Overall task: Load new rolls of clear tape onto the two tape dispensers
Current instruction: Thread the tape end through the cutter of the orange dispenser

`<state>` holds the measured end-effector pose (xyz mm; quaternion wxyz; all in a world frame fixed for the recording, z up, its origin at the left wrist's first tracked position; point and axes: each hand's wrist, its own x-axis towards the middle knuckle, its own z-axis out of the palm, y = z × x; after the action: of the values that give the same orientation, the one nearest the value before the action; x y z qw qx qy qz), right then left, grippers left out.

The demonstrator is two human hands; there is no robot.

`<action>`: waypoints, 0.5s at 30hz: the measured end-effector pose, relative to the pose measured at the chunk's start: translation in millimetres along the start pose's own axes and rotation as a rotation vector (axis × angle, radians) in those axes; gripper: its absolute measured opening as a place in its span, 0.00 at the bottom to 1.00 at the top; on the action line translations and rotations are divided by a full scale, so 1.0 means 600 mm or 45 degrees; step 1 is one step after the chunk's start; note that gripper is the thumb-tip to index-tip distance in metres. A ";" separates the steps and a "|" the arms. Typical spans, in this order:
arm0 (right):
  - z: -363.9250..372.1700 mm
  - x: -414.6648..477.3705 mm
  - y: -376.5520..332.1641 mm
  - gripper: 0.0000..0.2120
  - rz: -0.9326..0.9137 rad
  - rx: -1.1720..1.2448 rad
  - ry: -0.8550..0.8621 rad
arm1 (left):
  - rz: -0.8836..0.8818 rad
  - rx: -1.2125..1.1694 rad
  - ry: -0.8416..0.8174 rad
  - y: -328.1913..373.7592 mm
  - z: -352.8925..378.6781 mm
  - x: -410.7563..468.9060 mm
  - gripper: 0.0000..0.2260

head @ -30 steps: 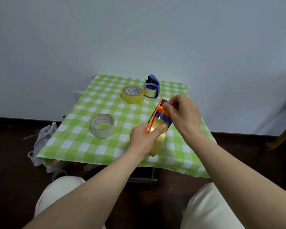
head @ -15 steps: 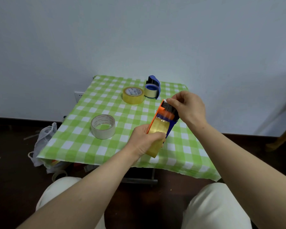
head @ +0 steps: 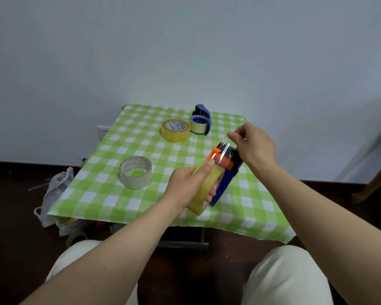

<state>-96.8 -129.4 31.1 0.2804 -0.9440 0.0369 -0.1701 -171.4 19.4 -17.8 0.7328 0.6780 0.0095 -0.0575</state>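
Home: checked tablecloth [head: 92, 194], bare wall [head: 185, 51]

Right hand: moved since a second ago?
Yes: the right hand has lifted off the orange dispenser, going up and rightward toward the far right corner of the tablecloth and drawing the clear tape out.

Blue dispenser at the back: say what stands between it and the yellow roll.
Nothing visible does. The yellow roll lies close beside the blue dispenser; whether they touch is unclear. The dispenser already carries a pale roll.
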 end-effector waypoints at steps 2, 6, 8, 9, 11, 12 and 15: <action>-0.002 0.005 0.000 0.09 -0.011 0.015 0.012 | -0.023 -0.041 -0.105 0.001 -0.004 0.000 0.11; -0.006 0.012 0.002 0.08 -0.013 0.034 0.021 | -0.009 -0.062 -0.153 -0.002 -0.004 -0.001 0.04; -0.004 0.011 0.003 0.08 -0.008 0.041 0.023 | 0.009 -0.090 -0.091 0.000 0.000 -0.002 0.07; -0.002 0.011 0.004 0.08 -0.001 0.048 0.027 | 0.012 -0.092 -0.066 0.001 0.001 -0.002 0.08; 0.001 0.011 0.007 0.08 0.027 0.082 0.044 | 0.021 -0.065 -0.029 0.004 0.002 0.001 0.11; 0.002 0.011 0.009 0.09 0.044 0.114 0.054 | 0.024 -0.047 -0.011 0.005 0.002 0.001 0.12; 0.001 0.014 0.011 0.09 0.070 0.155 0.054 | 0.035 -0.030 0.069 0.005 0.002 -0.001 0.16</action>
<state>-88.5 -135.8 29.4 0.3411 -0.9200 0.0581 -0.1842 -171.6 18.2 -14.4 0.7408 0.6708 0.0206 -0.0288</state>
